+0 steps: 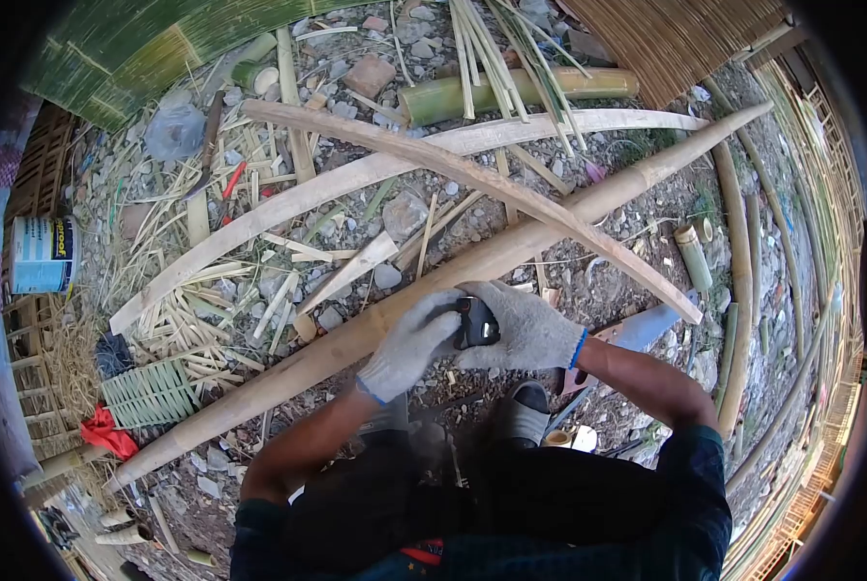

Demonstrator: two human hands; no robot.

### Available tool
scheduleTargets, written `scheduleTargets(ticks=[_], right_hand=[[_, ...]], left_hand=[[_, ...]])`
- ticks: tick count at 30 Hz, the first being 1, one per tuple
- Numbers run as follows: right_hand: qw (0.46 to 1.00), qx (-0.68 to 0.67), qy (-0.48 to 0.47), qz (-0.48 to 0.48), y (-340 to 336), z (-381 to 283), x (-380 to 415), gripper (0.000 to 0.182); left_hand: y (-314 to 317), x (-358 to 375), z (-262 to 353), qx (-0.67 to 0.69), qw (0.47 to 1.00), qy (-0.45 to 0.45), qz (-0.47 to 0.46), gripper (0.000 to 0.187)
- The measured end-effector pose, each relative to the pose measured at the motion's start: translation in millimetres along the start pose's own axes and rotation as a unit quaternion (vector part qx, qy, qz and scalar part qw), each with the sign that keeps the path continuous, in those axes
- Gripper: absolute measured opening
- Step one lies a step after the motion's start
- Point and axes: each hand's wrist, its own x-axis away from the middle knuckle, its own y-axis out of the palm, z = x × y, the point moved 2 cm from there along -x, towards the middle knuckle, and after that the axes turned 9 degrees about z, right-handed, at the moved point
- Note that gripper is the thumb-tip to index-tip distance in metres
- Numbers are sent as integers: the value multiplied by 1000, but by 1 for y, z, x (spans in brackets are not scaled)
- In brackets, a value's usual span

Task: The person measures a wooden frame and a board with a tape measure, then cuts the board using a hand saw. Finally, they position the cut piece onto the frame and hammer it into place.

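Note:
Both my hands wear pale knitted gloves with blue cuffs and meet in front of my body. Between them is a small black, rounded case with a shiny face point(478, 327), perhaps a tape measure. My left hand point(406, 347) closes on its left side with the fingertips. My right hand point(532, 324) wraps its right side, thumb below. A long bamboo pole point(341, 351) runs diagonally just beyond my hands. Under my right wrist lies a handsaw point(645, 327), its handle partly hidden by the forearm.
Two long wooden strips point(337, 184) point(492, 184) cross over the ground and pole. Split bamboo pieces point(245, 310) and stones litter the soil. A machete-like blade point(209, 140), a paint tin point(44, 254) and a red cloth point(109, 432) lie left. Bamboo poles point(734, 290) line the right.

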Motion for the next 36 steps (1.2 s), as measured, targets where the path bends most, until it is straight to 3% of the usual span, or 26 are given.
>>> scheduleTargets(ticks=[4, 8, 9, 12, 13, 16, 17, 18, 20, 21, 24, 25, 27, 31, 34, 35, 36], right_hand=[[986, -139, 20, 87, 24, 10, 2, 94], [986, -45, 78, 140, 32, -2, 9, 87], [981, -39, 72, 174, 35, -9, 13, 77], [965, -178, 129, 147, 43, -13, 25, 74], [935, -267, 154, 174, 57, -2, 27, 75], [909, -308, 150, 238, 79, 4, 24, 74], [908, -300, 177, 232, 82, -1, 30, 70], [923, -248, 139, 258, 86, 0, 30, 72], [938, -143, 61, 311, 101, 8, 29, 76], [938, -187, 94, 276, 103, 11, 28, 89], [939, -205, 67, 267, 101, 15, 24, 98], [941, -228, 73, 238, 99, 19, 23, 103], [935, -288, 76, 193, 97, 23, 21, 102], [957, -247, 105, 111, 81, 19, 20, 96], [972, -188, 128, 61, 58, 30, 23, 84], [983, -139, 96, 76, 46, 35, 27, 72], [983, -123, 132, 32, 37, 45, 31, 64]], left_hand=[[-3, 3, -8, 96, 995, 2, -7, 45], [-6, -1, -22, 12, 999, -36, 26, 41], [-3, 1, -26, -15, 998, -49, 40, 40], [10, 3, -30, 195, 980, -21, 31, 36], [10, -1, -38, 245, 969, -29, 3, 32], [19, -5, -50, 314, 948, -56, -15, 31], [20, -4, -50, 315, 946, -72, -9, 26], [19, -6, -52, 304, 950, -74, -8, 25], [15, -13, -55, 277, 957, -80, -8, 22], [18, -10, -49, 266, 961, -76, 7, 20], [9, -18, -60, 136, 990, 18, 42, 26], [12, -13, -45, 13, 998, 15, 55, 28], [14, -5, -16, -230, 970, 14, 82, 32], [-6, -14, -7, -367, 929, 21, 39, 31], [-23, -26, 14, -55, 993, -41, 91, 32], [-42, -34, 34, 4, 989, -3, 147, 30], [-60, -42, 54, 59, 978, 41, 198, 29]])
